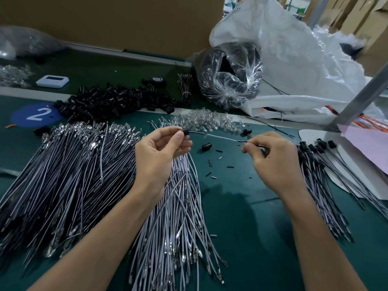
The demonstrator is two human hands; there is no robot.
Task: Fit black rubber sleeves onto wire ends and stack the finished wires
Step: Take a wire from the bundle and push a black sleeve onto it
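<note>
My left hand (160, 150) pinches a small black rubber sleeve (185, 132) between thumb and fingers, above a fan of grey wires (180, 206). My right hand (273, 158) is closed on the end of a single thin grey wire (222, 138) that reaches left toward the sleeve. A large heap of unsleeved grey and black wires (69, 164) lies at the left. A stack of finished wires with black sleeves (323, 169) lies at the right. Two loose black sleeves (206, 146) (246, 131) rest on the green mat between my hands.
A pile of black rubber sleeves (113, 99) sits at the back, with a heap of clear parts (205, 120) beside it. A clear bag of black parts (228, 76) and a big white bag (294, 59) stand at back right. A metal post (361, 95) rises at right.
</note>
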